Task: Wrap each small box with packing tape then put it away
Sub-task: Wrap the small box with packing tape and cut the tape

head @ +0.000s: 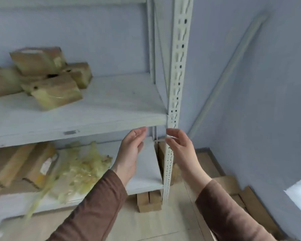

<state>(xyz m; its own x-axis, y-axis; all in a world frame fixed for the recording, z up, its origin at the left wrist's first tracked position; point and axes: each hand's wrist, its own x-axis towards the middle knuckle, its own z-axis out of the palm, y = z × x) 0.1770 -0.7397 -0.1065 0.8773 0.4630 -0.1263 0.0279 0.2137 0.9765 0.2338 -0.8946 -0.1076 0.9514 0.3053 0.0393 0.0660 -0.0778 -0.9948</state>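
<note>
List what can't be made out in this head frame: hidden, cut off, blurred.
- Right hand: whether it pinches a tape strand; motion blur and the shelf post mask it.
- Wrapped boxes: the leftmost is cut by the left edge.
- Lower-shelf boxes: labels blurred, unreadable.
- Tape scraps: smeared, shape unclear.
- Tape roll: not in view.

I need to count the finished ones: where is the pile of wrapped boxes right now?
In the head view, the pile of wrapped boxes sits at the left of the upper shelf, above the loose tape scraps.
</note>
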